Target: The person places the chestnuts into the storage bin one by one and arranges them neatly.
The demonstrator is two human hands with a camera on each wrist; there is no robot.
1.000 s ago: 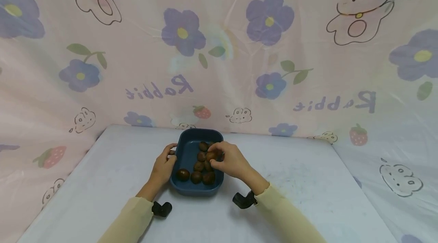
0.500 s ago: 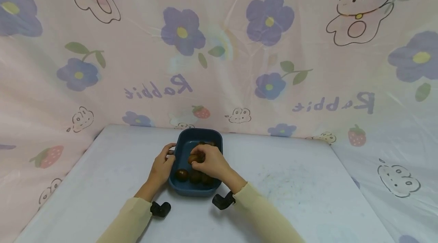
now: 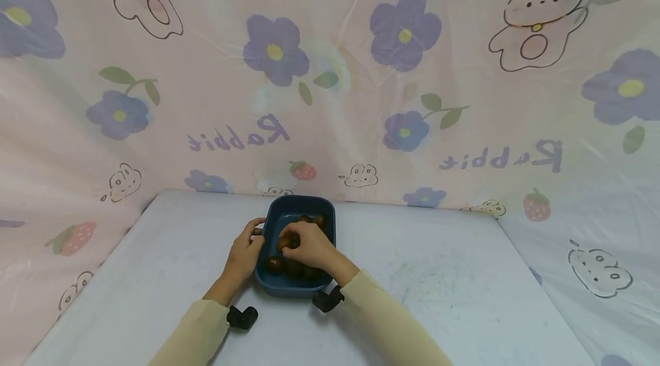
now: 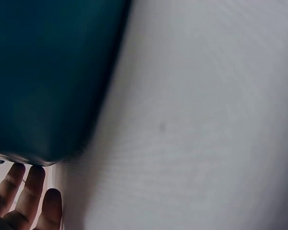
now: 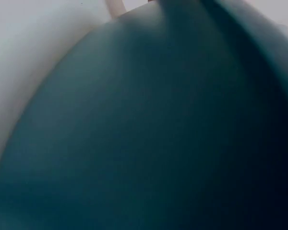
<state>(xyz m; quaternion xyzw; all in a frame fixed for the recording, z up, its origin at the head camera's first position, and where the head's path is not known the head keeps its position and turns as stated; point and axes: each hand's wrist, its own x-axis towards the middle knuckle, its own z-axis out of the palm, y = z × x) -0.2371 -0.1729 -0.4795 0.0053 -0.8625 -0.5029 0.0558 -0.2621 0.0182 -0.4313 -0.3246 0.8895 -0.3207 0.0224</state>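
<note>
A deep blue rectangular box (image 3: 295, 286) stands on the white table and holds several brown, glossy chestnuts. In the head view, my right hand (image 3: 309, 244) is over the box and pinches a chestnut (image 3: 285, 243) between thumb and fingers. It partly covers the other chestnuts; one chestnut (image 3: 274, 265) shows at the front left corner and another chestnut (image 3: 319, 221) behind the hand. My left hand (image 3: 243, 252) rests against the box's left side, and in the left wrist view its extended fingertips (image 4: 36, 175) touch the wall. The blue box wall fills most of the right wrist view.
The white table (image 3: 438, 274) extends to both sides of the box. A pink patterned curtain (image 3: 340, 97) hangs right behind its back edge. Black wrist cameras sit on both wrists, the right camera (image 3: 327, 299) close by the box's front right corner.
My right hand has moved left across the box with the pinched chestnut, from the right side towards the left middle. The left hand has stayed at the box's side.
</note>
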